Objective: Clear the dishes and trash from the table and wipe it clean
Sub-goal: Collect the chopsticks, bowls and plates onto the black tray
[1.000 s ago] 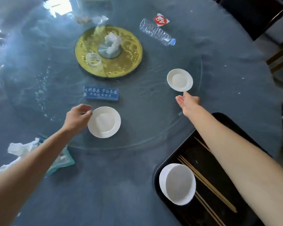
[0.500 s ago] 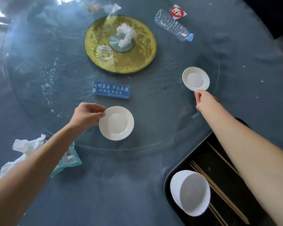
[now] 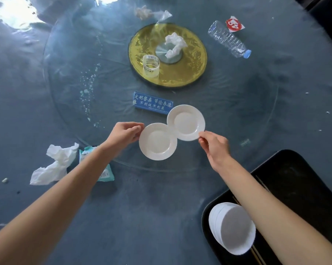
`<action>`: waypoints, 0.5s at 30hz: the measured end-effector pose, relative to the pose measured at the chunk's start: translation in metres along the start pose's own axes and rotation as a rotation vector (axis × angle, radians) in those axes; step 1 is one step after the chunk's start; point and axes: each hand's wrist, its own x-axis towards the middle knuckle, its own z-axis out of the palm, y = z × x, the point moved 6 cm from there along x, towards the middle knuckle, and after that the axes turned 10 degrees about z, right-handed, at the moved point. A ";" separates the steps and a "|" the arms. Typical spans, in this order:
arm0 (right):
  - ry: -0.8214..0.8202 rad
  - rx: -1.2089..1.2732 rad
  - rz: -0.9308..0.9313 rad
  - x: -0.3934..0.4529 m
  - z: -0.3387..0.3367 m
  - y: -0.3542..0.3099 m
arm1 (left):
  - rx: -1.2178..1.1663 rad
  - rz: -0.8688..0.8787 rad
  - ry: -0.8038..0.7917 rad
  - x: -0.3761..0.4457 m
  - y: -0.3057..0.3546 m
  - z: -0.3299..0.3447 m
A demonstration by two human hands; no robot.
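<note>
The fingers of the left hand [image 3: 123,133] are curling in and pinching the left rim of a small white plate [image 3: 157,141], thumb toward the near side. The right hand [image 3: 214,145] is pinching the near right rim of a second white plate [image 3: 186,122] between thumb and fingertips. Both forearms are reaching in bare from the lower corners, converging over the near edge of the glass turntable [image 3: 257,115]. The two plates are round, smooth and glossy, each with a shallow well and a broad flat rim; the right-hand plate's edge is overlapping the left-hand one's where they are meeting. Whether they are lifted or resting on the glass cannot be told.

Behind the plates a flat blue sign [image 3: 153,102] with white characters is lying with its long axis running left to right. Further back a gold disc [image 3: 192,71] is carrying a clear ribbed plastic cup [image 3: 151,66] and a crumpled tissue [image 3: 175,44]. A clear ribbed plastic bottle [image 3: 228,40] is lying on its side, its blue cap pointing toward the near right, with a red-and-white wrapper [image 3: 233,24] just beyond it. On the blue tablecloth [image 3: 142,217] at the left, a crumpled white napkin [image 3: 54,165] is lying beside a teal packet [image 3: 105,172]. At the lower right, a black tray [image 3: 295,178] is holding stacked white bowls [image 3: 232,228] and wooden chopsticks [image 3: 257,255].
</note>
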 end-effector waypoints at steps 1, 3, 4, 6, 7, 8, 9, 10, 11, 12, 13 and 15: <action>-0.046 -0.061 -0.004 -0.004 0.009 0.006 | -0.026 -0.020 -0.002 -0.001 -0.001 0.001; -0.102 -0.150 -0.006 -0.010 0.023 0.017 | -0.069 -0.054 -0.001 -0.005 -0.003 0.000; -0.116 -0.185 -0.005 -0.012 0.028 0.021 | -0.084 -0.058 -0.004 -0.007 -0.004 -0.001; -0.127 -0.243 -0.001 -0.014 0.035 0.028 | -0.088 -0.043 -0.028 -0.012 -0.007 -0.002; -0.129 -0.265 0.003 -0.015 0.038 0.032 | -0.083 -0.033 -0.041 -0.015 -0.008 -0.002; -0.128 -0.284 0.006 -0.015 0.039 0.034 | -0.085 -0.023 -0.046 -0.017 -0.008 -0.002; -0.124 -0.305 0.007 -0.016 0.040 0.036 | -0.098 -0.015 -0.043 -0.019 -0.009 -0.001; -0.118 -0.326 0.008 -0.016 0.041 0.038 | -0.113 -0.008 -0.037 -0.020 -0.008 -0.001; -0.113 -0.343 0.007 -0.016 0.041 0.039 | -0.122 -0.001 -0.034 -0.021 -0.008 -0.001; -0.109 -0.356 0.007 -0.017 0.042 0.039 | -0.119 0.008 -0.034 -0.022 -0.007 -0.001; -0.105 -0.364 0.006 -0.018 0.042 0.039 | -0.105 0.015 -0.034 -0.022 -0.007 -0.001; -0.098 -0.366 0.017 -0.019 0.043 0.039 | -0.050 0.018 -0.010 -0.021 -0.010 -0.002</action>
